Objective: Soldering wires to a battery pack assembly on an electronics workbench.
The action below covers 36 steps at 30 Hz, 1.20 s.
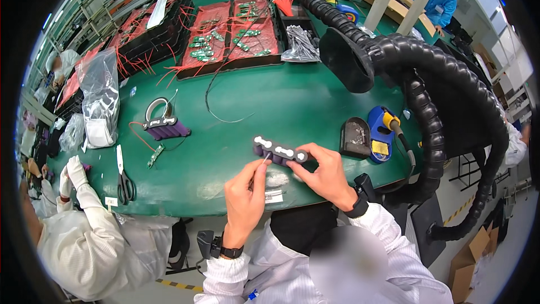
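Note:
A battery pack (274,149) of purple cells, with a black top and white metal tabs, is held just above the green table near its front edge. My right hand (328,174) grips its right end between thumb and fingers. Thumb and forefinger of my left hand (246,191) are pinched at the pack's near side, around a thin pale piece too small to name. Left of them lies another purple battery pack (167,128), with a roll of tape (157,110) behind it. A small green circuit board (156,156) on a red wire is beside it.
Black trays (230,67) of circuit boards on red sheets line the back. A black fume hose (351,62) arches over the right side, near a soldering-iron stand (380,135) and black container (355,138). Scissors (124,177) lie left, near a co-worker's gloved hands (76,174).

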Each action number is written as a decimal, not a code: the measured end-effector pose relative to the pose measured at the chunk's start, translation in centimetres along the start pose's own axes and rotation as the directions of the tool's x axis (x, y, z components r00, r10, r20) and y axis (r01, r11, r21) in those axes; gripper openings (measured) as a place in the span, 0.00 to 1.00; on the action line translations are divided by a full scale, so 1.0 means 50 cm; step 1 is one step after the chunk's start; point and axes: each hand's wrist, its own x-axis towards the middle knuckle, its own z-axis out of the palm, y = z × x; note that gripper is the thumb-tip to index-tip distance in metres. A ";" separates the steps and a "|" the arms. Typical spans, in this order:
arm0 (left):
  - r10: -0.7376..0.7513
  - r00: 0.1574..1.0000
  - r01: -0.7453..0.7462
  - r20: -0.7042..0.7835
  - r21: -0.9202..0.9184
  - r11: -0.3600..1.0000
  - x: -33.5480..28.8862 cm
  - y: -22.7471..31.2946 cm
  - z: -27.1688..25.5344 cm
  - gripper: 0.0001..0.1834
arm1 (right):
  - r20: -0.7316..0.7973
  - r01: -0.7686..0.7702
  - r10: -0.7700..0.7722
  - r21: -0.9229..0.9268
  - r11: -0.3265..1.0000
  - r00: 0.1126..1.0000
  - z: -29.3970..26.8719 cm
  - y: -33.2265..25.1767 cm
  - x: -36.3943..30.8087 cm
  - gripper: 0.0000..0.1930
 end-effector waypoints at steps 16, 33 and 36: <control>0.156 0.981 -0.159 0.115 0.018 0.987 0.080 0.014 0.003 0.07 | -0.131 -0.045 0.026 -0.142 0.989 0.991 0.022 -0.049 -0.070 0.22; 0.065 0.930 0.168 0.362 -0.575 0.801 0.060 0.010 -0.011 0.07 | -0.041 0.029 -0.022 0.162 0.986 0.999 -0.049 -0.115 0.012 0.08; 0.234 0.920 -0.034 0.315 -0.530 0.847 0.071 -0.003 -0.011 0.09 | -0.032 -0.006 0.012 0.193 0.981 0.999 -0.047 -0.115 0.016 0.05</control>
